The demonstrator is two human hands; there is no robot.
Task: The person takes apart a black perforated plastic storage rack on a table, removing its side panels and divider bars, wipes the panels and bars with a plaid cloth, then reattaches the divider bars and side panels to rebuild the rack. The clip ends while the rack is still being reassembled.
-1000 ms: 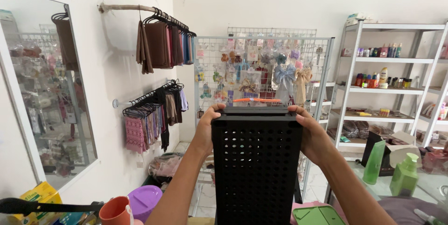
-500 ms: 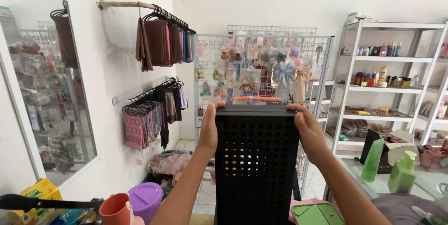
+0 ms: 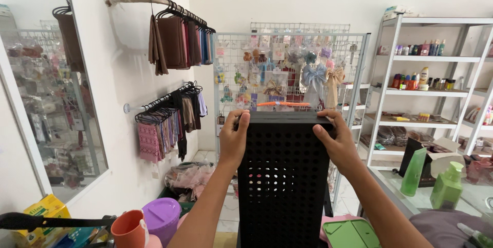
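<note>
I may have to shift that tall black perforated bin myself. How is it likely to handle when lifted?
The black perforated bin probably stays stiff: its walls look flat under the left hand and right hand. It is likely light for its size, being full of holes. Tall and narrow, it may tip if pushed high.

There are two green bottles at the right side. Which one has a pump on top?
The shorter, lighter green bottle, nearer the right edge, has the pump head. The taller green bottle to its left is slim, leans slightly and shows no pump.
</note>
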